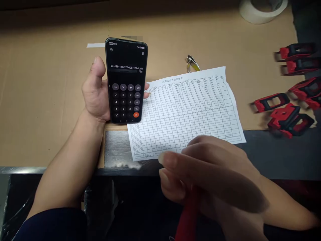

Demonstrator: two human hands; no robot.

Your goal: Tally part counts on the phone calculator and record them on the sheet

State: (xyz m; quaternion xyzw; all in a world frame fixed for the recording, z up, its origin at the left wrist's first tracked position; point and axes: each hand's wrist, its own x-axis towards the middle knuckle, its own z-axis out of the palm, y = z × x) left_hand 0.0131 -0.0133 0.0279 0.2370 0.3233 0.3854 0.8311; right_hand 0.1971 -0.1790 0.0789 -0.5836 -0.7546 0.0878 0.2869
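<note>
My left hand (96, 90) is wrapped around the back of a black smartphone (126, 80), held upright with its screen facing me. A calculator is displayed, with a long sum and 186 below it. Behind and to the right of the phone lies a printed form (188, 113), a white sheet with a grid and some handwriting. Over its lower edge, my right hand (213, 177) is closed, thumb against curled fingers. A red handle-like object (187, 216) extends down from that grip; its exact kind is hidden and blurred.
Nail clippers (192, 63) lie just above the form. Several red-and-black plastic parts (288, 117) are spread at the right. A roll of white tape (262, 13) sits at the upper right. Cardboard (50, 100) covers much of the table, whose metal edge (115, 164) runs along the front.
</note>
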